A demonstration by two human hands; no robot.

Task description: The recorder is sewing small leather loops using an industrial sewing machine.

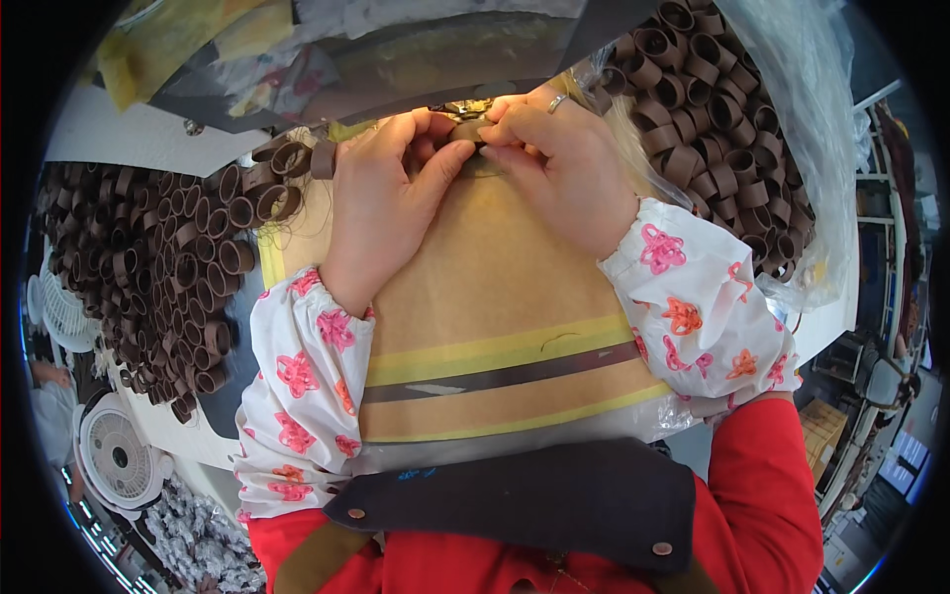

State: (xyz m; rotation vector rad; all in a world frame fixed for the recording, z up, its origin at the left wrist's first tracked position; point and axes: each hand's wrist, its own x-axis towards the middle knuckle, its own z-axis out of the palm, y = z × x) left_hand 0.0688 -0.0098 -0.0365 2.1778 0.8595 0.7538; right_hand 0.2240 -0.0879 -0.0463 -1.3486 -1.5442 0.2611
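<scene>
Both of my hands meet at the lit metal part [469, 105] under a dark grey machine head, which looks like a sewing machine. My left hand [384, 193] is closed, thumb and fingers pinching the left side of a small brown band [469, 131]. From the right, my right hand [569, 163], with a ring on one finger, pinches the same band. The fingers hide most of the band, so I cannot tell its full shape. Beneath my hands lies a tan paper-covered work surface [485, 267] edged with yellow tape.
A large heap of brown loops [178, 257] spreads at the left, a few reaching close to my left wrist. More brown loops [712, 119] fill a clear plastic bag [811, 148] at the right. The dark machine head [416, 74] overhangs my hands. A white fan [119, 450] stands lower left.
</scene>
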